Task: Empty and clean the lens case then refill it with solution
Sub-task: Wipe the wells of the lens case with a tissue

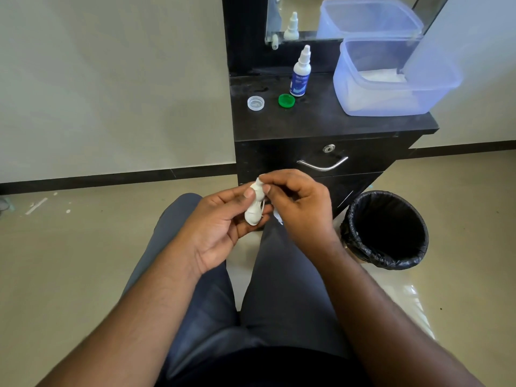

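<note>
From the head camera we looked down over our lap, both hands raised above dark trousers. Our left hand [223, 219] lay palm up with the white lens case [255, 206] across its fingers, the thumb pressed on the upper well, so that hand was clamped on the case. Our right hand [296, 202] met it from the other side, thumb and forefinger pinched together at the case's top end; something small and white showed under that hand, but we could not tell what it was.

Ahead stood a black cabinet with a worktop [321, 118]. On it, a solution bottle [300, 72] stood upright, white with a blue label and a white nozzle cap; the label's print was too blurred for us to read any brand. Just beside its base lay a green cap [286, 100], and further left, apart from it, a clear cap [255, 103]. To the right sat a translucent bluish tub [391, 79] with something white inside it. A mirror [301, 15] behind repeated the bottle and the tub. Below the worktop was a drawer with a curved metal handle [322, 164] and a keyhole above it. On the floor to our right stood a bin [386, 230] lined with a black bag.
</note>
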A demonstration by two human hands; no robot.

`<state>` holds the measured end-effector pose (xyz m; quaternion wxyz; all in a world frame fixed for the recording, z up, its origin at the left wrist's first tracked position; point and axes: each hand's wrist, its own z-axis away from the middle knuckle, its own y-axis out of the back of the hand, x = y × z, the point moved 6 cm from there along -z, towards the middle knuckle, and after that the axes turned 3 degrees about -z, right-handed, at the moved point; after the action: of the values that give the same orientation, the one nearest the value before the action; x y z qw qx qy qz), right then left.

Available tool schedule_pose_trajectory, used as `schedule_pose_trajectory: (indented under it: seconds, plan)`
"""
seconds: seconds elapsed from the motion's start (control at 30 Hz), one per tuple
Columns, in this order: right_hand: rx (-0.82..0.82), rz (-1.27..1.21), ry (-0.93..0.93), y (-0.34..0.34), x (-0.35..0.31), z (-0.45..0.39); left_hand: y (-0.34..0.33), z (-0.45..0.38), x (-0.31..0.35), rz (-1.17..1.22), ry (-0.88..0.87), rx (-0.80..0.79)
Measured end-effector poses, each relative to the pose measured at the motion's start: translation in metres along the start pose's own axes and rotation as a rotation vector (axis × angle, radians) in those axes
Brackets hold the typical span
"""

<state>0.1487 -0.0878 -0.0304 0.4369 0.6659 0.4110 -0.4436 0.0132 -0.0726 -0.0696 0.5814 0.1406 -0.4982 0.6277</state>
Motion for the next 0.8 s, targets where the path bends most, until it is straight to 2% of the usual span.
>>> schedule_pose_trajectory:
  seconds: [0.1,0.2,0.27,0.4,0.57,0.67,0.8]
  plan:
    - [-0.097,0.098,0.096,-0.006,-0.007,0.001,0.005,-0.002,-0.002,-0.018,0.008,-0.002]
    - [-0.171,0.170,0.039,-0.006,-0.005,-0.003,0.008,-0.002,-0.002,-0.030,0.002,-0.007]
    - [-0.168,0.228,0.028,-0.003,-0.004,-0.006,0.009,-0.003,-0.002,-0.036,-0.012,-0.018]
    - [-0.167,0.212,0.161,-0.002,-0.014,-0.002,0.007,-0.004,-0.001,-0.052,-0.054,-0.006]
    - [-0.127,0.260,0.201,-0.001,-0.010,-0.005,0.008,-0.003,-0.001,-0.045,-0.076,0.023]
    - [-0.150,0.250,0.292,-0.005,-0.013,0.000,0.008,-0.003,0.000,-0.052,-0.097,0.045]
    - [-0.131,0.257,0.219,-0.004,-0.004,-0.003,0.009,-0.001,0.001,-0.071,-0.116,0.032]
